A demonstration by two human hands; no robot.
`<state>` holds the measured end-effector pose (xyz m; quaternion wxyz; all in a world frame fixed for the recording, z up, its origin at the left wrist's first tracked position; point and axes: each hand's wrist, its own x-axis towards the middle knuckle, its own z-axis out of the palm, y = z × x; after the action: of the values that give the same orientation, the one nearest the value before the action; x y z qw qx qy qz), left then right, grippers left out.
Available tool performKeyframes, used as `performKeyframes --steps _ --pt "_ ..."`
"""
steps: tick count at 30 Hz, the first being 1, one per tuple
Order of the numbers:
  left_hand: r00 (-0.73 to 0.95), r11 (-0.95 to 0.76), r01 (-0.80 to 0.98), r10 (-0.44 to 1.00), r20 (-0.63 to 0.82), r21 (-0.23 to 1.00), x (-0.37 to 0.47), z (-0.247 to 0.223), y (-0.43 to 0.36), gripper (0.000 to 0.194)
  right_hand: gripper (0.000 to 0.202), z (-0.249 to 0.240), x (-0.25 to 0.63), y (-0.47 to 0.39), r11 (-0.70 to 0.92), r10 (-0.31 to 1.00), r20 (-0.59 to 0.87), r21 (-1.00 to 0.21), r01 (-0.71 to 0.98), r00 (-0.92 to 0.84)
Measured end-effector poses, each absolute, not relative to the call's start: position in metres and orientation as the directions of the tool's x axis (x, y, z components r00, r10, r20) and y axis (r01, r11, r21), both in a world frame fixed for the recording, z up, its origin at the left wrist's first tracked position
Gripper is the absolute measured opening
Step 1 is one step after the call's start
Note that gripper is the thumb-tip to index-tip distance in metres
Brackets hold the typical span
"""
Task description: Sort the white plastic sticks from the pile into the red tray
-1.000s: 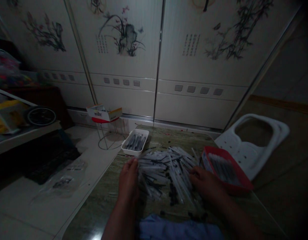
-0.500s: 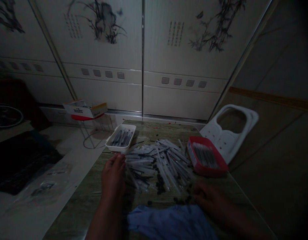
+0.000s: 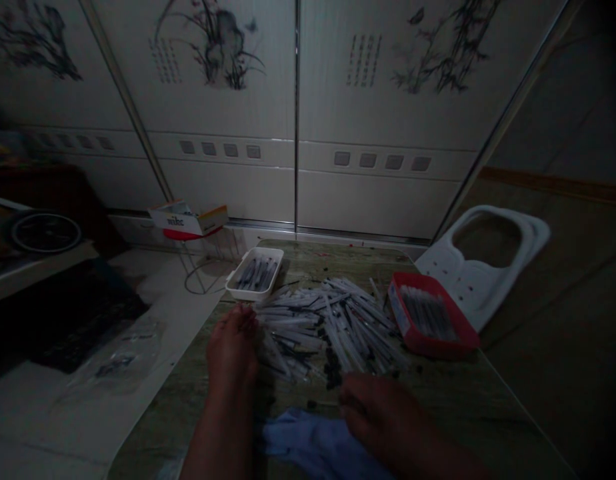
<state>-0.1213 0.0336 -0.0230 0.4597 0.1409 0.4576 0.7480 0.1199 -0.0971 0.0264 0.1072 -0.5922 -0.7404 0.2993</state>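
Clear pen barrels, some with dark refills, lie in a loose pile (image 3: 358,320) across the table. My left hand (image 3: 234,343) is at the left end of the pile with its fingers curled together; what they hold, if anything, is too dark to make out. My right hand (image 3: 375,403) is closed near the pile's front edge, above a blue cloth (image 3: 308,437), and its fingertips are hidden. Between the hands are small black pen caps or plugs (image 3: 333,367).
A white tray (image 3: 229,287) of pens stands at the table's back left, a red basket (image 3: 441,347) of pens at the right. Behind it is a white folding chair (image 3: 475,280). A shoe box (image 3: 175,221) rests on a red stool (image 3: 181,235) by the sliding doors.
My right hand has moved left from beside the black pieces to over the cloth, still closed. The left hand stays by the pile's left end. The whole view has shifted slightly.
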Motion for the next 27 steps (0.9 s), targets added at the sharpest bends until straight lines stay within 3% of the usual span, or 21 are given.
performKeyframes --steps 3,9,12,21,27 --pt "-0.57 -0.179 -0.559 0.792 -0.218 0.81 -0.124 -0.022 0.033 0.015 0.015 0.035 0.083 -0.084 0.281 0.913 -0.116 -0.519 0.807 -0.392" --pt "-0.566 -0.175 -0.557 0.795 -0.217 0.812 -0.124 -0.019 0.03 0.016 0.019 0.029 0.02 -0.059 0.547 0.818 -0.006 -0.301 0.781 -0.575" --pt "-0.578 -0.182 -0.546 0.789 -0.211 0.818 -0.125 -0.02 0.029 0.018 0.02 0.017 0.003 -0.052 0.605 0.777 -0.05 -0.22 0.765 -0.628" --pt "-0.58 -0.168 -0.534 0.786 -0.214 0.829 -0.123 -0.018 0.029 0.025 0.021 0.014 0.006 -0.052 0.546 0.813 -0.09 -0.227 0.806 -0.576" --pt "-0.561 -0.16 -0.525 0.804 -0.198 0.836 -0.118 -0.017 0.027 0.029 0.016 0.023 0.058 -0.046 0.318 0.941 0.003 -0.346 0.883 -0.338"
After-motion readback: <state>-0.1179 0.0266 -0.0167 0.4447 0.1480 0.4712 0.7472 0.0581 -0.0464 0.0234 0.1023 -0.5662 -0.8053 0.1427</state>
